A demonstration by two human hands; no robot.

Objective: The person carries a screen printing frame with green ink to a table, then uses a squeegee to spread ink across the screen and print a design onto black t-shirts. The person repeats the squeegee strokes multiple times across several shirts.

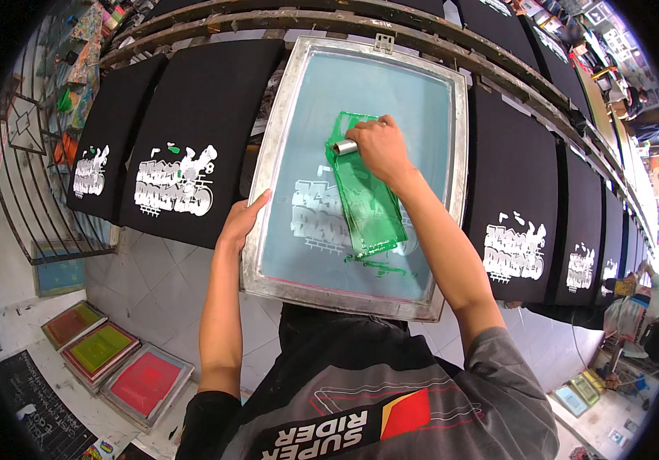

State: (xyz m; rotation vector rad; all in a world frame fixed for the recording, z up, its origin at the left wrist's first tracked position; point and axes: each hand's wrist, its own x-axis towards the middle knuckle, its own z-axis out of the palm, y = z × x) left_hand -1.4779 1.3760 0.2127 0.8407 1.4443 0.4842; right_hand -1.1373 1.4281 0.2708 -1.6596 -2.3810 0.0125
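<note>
The right hand's grip is closed on the squeegee, pressing green ink, while the open left hand steadies the frame.

Black shirts with white prints hang in a row to the left and to the right along a curved rail. Near left, three framed screens in orange, yellow-green and red lie on the tiled floor.
</note>
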